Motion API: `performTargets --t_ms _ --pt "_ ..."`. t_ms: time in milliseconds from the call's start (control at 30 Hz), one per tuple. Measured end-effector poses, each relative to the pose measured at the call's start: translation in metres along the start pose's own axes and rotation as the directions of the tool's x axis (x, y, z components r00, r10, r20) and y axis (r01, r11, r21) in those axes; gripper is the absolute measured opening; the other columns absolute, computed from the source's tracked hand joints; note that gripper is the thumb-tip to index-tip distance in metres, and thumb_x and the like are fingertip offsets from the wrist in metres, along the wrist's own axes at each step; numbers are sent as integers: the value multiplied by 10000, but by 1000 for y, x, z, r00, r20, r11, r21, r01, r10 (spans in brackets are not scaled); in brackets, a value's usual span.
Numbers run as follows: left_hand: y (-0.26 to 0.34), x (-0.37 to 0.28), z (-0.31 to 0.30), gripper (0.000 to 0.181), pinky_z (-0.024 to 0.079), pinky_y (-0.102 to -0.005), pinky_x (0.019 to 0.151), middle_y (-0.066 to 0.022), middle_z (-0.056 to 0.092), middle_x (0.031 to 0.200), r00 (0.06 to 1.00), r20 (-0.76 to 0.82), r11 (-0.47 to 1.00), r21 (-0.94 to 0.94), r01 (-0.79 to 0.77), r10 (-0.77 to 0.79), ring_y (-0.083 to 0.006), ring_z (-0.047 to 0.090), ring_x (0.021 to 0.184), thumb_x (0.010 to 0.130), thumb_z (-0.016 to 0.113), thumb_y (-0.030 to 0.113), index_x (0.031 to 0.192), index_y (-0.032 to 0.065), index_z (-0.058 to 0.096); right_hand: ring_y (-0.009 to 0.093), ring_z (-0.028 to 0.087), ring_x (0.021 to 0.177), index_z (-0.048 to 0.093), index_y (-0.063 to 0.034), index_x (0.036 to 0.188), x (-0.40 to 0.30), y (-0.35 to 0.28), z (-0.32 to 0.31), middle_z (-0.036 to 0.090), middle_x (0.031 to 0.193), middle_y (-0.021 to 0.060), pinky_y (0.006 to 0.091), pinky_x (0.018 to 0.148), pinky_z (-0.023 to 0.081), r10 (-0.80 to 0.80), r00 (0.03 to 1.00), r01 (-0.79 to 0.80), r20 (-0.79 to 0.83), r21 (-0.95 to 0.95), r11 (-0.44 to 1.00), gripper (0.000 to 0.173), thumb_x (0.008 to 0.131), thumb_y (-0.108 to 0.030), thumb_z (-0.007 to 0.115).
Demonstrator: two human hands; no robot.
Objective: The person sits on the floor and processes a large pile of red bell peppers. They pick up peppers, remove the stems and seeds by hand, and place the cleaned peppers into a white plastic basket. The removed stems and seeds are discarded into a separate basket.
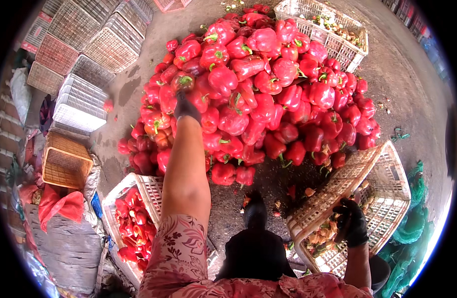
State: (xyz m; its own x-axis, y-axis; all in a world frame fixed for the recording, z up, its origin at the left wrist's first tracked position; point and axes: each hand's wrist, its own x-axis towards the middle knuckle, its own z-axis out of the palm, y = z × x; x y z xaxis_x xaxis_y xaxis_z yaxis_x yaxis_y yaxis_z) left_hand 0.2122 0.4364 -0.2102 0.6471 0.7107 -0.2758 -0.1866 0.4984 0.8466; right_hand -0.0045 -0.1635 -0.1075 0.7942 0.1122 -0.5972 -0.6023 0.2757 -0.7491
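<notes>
A large heap of red bell peppers [262, 108] lies on the ground. My left hand [187, 106], in a dark glove, reaches to the heap's left part, its fingers at a dark red and green bell pepper [184, 81]; whether they grip it is unclear. My right hand [351, 223], in a black glove, is over a tilted plastic crate [390, 219] that holds pepper cores and scraps [322, 238]. The fingers of that hand are curled, and a thin dark thing, unclear, shows below them. Cut red pepper pieces [133, 227] fill another crate [113, 197] at the lower left.
A white crate [318, 35] with green and pale scraps stands behind the heap. Stacked crates [77, 41], a white crate [79, 102] and an orange basket [64, 160] line the left. Green netting [411, 231] lies at the right. My boot [255, 210] is between the lower crates.
</notes>
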Motion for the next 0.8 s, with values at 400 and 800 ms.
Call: performTargets --t_ms 400,800 --pt "84 -221 36 599 371 -353 1034 -58 509 1280 849 522 990 -139 -15 86 -174 505 1159 896 592 318 1373 23 383 124 621 586 533 -2 1174 -17 -55 75 639 896 70 235 479 498 -208 928 307 310 -318 897 298 961 -203 480" --pt "81 -423 121 635 353 -329 1041 -65 356 1431 610 787 958 95 -269 93 -170 380 1275 897 587 134 1443 51 273 244 614 581 583 30 990 -85 -97 150 635 687 157 360 533 455 -320 824 528 468 -427 734 284 936 -237 501"
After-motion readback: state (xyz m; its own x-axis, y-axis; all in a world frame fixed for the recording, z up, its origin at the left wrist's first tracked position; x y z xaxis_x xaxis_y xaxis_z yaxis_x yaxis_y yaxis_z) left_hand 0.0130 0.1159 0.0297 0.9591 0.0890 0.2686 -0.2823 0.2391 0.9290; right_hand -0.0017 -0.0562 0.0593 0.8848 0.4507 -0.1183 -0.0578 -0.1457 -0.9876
